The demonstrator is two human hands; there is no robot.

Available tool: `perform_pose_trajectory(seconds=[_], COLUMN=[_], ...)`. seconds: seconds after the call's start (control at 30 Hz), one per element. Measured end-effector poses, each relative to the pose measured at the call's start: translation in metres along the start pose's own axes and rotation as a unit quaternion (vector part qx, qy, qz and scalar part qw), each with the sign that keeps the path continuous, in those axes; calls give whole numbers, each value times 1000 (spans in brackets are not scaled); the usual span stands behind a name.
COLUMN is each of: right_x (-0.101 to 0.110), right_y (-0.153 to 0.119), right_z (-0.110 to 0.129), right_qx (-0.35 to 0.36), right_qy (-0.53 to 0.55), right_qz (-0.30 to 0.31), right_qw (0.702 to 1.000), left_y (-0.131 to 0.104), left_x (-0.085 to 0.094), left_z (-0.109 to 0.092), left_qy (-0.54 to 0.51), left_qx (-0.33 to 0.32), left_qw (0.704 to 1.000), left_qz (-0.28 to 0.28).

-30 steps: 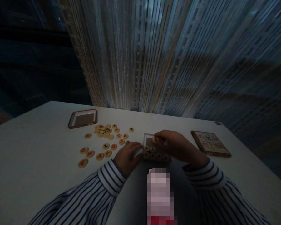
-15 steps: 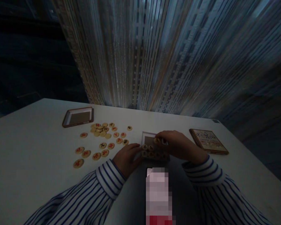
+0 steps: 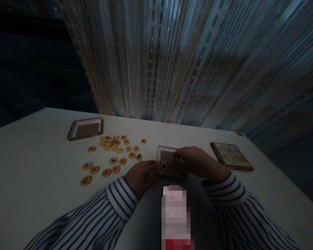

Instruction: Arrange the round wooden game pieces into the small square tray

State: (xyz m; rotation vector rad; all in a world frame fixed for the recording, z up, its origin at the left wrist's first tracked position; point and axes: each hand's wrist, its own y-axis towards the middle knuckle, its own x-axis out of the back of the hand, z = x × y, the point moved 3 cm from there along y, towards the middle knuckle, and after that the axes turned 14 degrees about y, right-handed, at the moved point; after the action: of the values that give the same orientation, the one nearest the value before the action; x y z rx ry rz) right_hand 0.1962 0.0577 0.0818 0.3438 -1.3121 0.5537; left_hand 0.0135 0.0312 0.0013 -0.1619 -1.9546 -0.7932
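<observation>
An open shallow box with pale inner walls stands on the table in front of me. Rows of round Chinese chess pieces lie along its near part. My left hand grips the box at its left side, the thumb near the front corner. Over the box's right half, my right hand pinches a Chinese chess piece, mostly hidden by the fingers, low beside the second row. Left of the box, several loose pieces with red or black characters are spread out, some heaped in a pile.
A tray-like box lid lies open side up at the back left of the white table. At the right is a closed box with a printed top. A blurred-out phone-like object is near me. A striped curtain hangs behind the table.
My right hand has lowered the piece slightly into the box, and its fingers now cover more of it. My left hand stays at the box's side. The view has shifted a little.
</observation>
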Motion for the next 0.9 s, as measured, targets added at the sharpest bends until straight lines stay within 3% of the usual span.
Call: perform_pose_trajectory(seconds=[0.23, 0.9], right_x=[-3, -11], right_y=[0, 3], right_z=[2, -1], right_qx=[2, 5], right_qy=[-17, -32], right_qz=[19, 56], right_qw=[1000, 998], left_y=[0, 1], left_x=[-9, -1], left_z=[4, 0], left_qy=[-3, 37], left_qx=[0, -72], left_qw=[1000, 995], left_qz=[3, -63])
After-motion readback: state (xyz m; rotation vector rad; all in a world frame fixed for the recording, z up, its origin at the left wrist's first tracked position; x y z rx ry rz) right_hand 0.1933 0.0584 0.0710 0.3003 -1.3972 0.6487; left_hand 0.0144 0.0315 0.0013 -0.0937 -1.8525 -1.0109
